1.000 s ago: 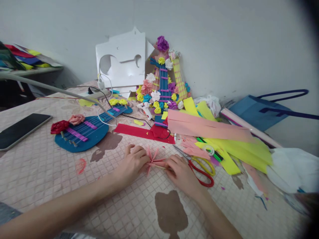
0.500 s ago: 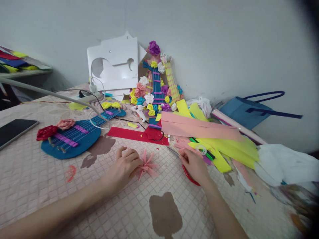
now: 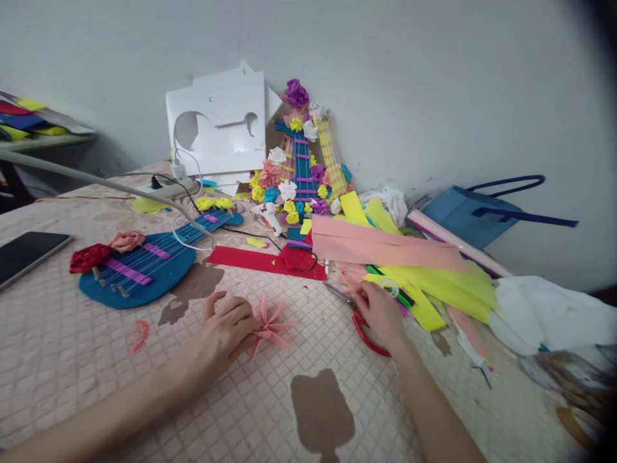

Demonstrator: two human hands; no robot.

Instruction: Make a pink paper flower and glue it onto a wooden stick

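A pink crepe paper flower [image 3: 270, 329] with narrow spread petals is held just above the patterned tablecloth by my left hand [image 3: 224, 331], its fingertips closed on the flower's left side. Over on the right, my right hand [image 3: 383, 315] has its fingers pinched together beside some pink paper scraps [image 3: 354, 275]. Whatever is between those fingertips is too small or hidden to name. Scissors with red handles [image 3: 362, 329] lie just left of and partly under this hand, blades pointing up and left. A red paper strip [image 3: 245, 258] lies beyond both hands.
Pink paper sheets [image 3: 380, 243] and yellow paper [image 3: 448, 292] pile up at right. A blue paper guitar [image 3: 144, 270] lies left, near a phone [image 3: 29, 254]. Behind stand a white glue gun [image 3: 268, 217], a flower-covered guitar [image 3: 303, 164] and a cut-out white board [image 3: 216, 132]. Cables cross the left side.
My left hand has moved left with the pink flower. My right hand has shifted slightly up and right, showing more of the scissors.
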